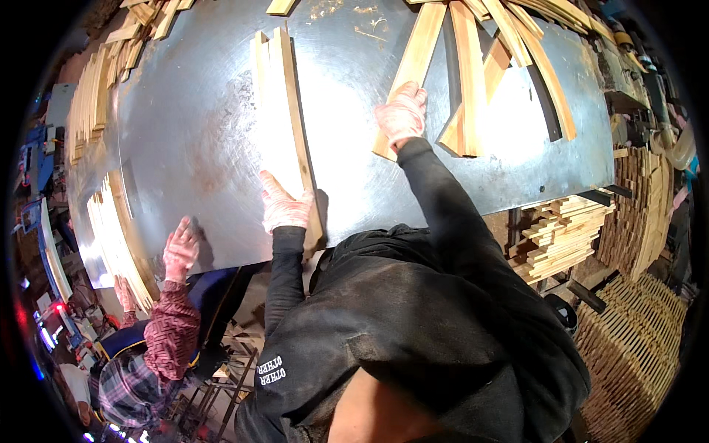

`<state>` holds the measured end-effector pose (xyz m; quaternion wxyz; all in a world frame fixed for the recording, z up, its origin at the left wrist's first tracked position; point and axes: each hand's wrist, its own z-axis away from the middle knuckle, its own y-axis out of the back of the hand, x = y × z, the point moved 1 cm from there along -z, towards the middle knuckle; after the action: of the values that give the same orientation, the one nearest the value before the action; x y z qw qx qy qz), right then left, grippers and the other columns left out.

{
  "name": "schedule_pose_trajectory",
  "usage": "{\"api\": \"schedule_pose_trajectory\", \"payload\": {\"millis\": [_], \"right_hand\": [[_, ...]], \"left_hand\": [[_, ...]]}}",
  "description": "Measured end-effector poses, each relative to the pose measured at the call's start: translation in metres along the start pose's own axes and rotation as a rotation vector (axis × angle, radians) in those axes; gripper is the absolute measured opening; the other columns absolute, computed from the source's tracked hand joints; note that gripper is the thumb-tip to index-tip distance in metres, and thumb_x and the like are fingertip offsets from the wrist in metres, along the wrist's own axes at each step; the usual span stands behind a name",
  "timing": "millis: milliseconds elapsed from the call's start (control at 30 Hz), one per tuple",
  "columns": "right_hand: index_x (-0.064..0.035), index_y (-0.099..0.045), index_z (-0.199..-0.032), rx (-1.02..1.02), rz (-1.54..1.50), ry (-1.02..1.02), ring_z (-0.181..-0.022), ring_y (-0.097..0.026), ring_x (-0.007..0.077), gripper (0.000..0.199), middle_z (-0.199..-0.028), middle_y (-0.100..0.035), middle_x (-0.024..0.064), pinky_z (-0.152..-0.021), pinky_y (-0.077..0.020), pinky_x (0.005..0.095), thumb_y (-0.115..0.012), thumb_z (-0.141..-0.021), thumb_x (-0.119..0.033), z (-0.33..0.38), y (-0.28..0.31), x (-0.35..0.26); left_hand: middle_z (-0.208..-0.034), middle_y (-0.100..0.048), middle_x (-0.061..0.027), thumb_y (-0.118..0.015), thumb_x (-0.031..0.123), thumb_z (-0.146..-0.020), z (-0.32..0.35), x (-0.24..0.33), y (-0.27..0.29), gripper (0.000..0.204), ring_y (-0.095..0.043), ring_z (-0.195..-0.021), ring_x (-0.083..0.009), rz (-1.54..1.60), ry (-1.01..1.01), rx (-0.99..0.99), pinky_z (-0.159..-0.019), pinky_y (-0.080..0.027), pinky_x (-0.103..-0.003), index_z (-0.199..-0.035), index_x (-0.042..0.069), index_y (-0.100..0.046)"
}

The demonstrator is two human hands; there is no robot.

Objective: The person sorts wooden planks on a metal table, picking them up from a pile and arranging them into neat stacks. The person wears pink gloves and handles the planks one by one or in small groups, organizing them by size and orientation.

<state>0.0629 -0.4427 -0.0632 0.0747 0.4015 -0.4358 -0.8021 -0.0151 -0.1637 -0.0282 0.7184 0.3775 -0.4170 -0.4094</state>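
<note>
My left hand (285,204), in a pink-and-white glove, lies with its fingers stretched out against the near part of some upright-standing wooden strips (290,103). These strips run side by side from near my body toward the far side of a shiny metal table (196,88). Farther to the right, my gloved right hand (403,114) is closed over the near part of a flat wooden slat (421,52). That slat slants away up to the right, its far end among other slats. Part of it is hidden under my palm and fingers.
Loose slats (467,81) fan out right of my right hand. At the left, a co-worker's gloved hand (181,251) hovers by the table edge, near a row of strips (114,232). Stacked wood (565,232) stands beyond the right front edge.
</note>
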Motion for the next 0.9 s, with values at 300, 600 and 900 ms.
{"api": "schedule_pose_trajectory", "payload": {"millis": [300,600,900], "right_hand": [[0.0090,-0.044,-0.129,-1.023,-1.587,-0.022,-0.101,-0.060,0.0303,0.056,-0.112,-0.057,0.0193,-0.092,-0.0522,0.0386,-0.061,-0.078,-0.009,0.072,0.111,0.039],[0.0067,-0.035,-0.143,-0.868,-0.929,0.131,-0.118,-0.057,0.0307,0.079,-0.127,-0.058,0.0228,-0.104,-0.0449,0.0387,-0.071,-0.082,-0.028,0.068,0.057,0.034],[0.0049,-0.020,-0.146,0.119,0.267,-0.249,-0.127,-0.046,0.0443,0.109,-0.134,-0.044,0.0348,-0.103,-0.0415,0.0508,-0.083,-0.068,-0.038,-0.035,0.117,0.085]], "left_hand": [[-0.124,-0.058,-0.0303,-0.079,0.037,-0.073,0.003,-0.115,0.051,0.093,-0.056,-0.117,-0.0426,-0.038,0.395,-0.064,-0.100,-0.044,-0.047,-0.146,0.002,-0.033],[-0.120,-0.062,-0.0128,-0.060,0.010,-0.094,0.023,0.052,-0.040,0.042,-0.063,-0.104,-0.0258,0.192,-1.089,0.027,-0.091,-0.053,-0.034,-0.133,-0.001,-0.050],[-0.094,-0.067,-0.0043,-0.068,0.006,-0.084,0.006,0.097,-0.064,0.033,-0.062,-0.080,-0.0143,1.095,-0.066,-0.518,-0.073,-0.051,-0.030,-0.116,0.001,-0.061]]}}
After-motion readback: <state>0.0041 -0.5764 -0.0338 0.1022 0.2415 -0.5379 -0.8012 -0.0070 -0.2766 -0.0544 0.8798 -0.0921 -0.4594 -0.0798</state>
